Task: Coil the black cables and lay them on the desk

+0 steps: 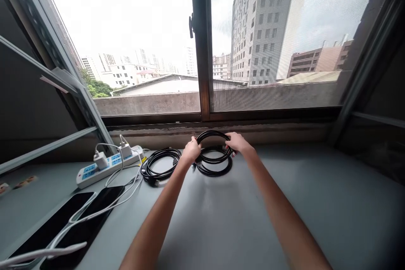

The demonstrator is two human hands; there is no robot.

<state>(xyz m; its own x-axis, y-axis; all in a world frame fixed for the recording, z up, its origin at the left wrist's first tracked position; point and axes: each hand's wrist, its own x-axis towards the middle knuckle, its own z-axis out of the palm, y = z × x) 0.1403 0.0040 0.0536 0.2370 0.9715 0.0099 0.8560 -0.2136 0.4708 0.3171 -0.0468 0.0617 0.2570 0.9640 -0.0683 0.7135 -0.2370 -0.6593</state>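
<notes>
Nothing legible anywhere. The power strip (pixel 107 165) near the back left corner of the desk (pixel 228 219) is too small and blurred for any marking to be read. The two phones (pixel 50 228) at the front left edge show dark screens, and no print can be made out on the black cable coil (pixel 212 133).

Two coils (pixel 145 169) (pixel 215 172), two phones (pixel 53 223) (pixel 106 199) — one strip (pixel 104 167)

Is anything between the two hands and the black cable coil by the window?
Nothing visible does. The left hand and the right hand already grip the black cable coil on opposite sides. A second coil lies off to its left, not between them.
</notes>
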